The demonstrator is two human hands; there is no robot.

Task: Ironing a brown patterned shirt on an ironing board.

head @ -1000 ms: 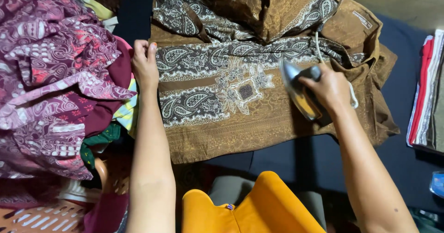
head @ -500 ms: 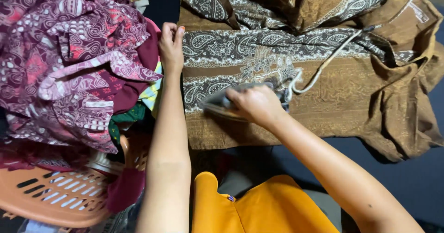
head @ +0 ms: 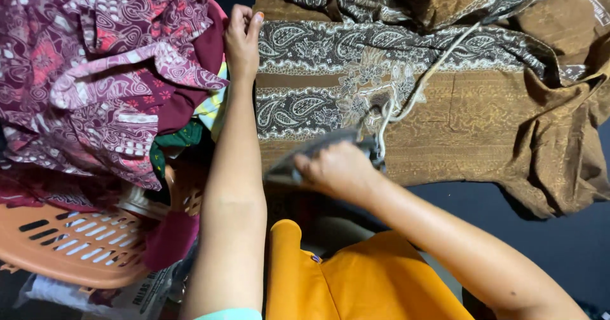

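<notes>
A brown garment (head: 445, 104) with grey paisley bands lies spread flat on a dark surface. My right hand (head: 340, 167) grips the handle of a grey clothes iron (head: 318, 151), which rests on the garment's near left edge. The iron's white cord (head: 422, 81) trails up and to the right across the cloth. My left hand (head: 241, 37) lies flat with its fingers on the garment's left edge, pinning it down beside the pile of clothes.
An orange plastic laundry basket (head: 76, 247) at the left holds a heap of maroon and pink patterned clothes (head: 101, 66). Orange cloth (head: 343, 282) lies in my lap. The dark ironing surface (head: 546, 244) shows at the lower right.
My right hand has slid the iron from the garment's right side across to its near left edge. My left hand has stayed on the left edge.
</notes>
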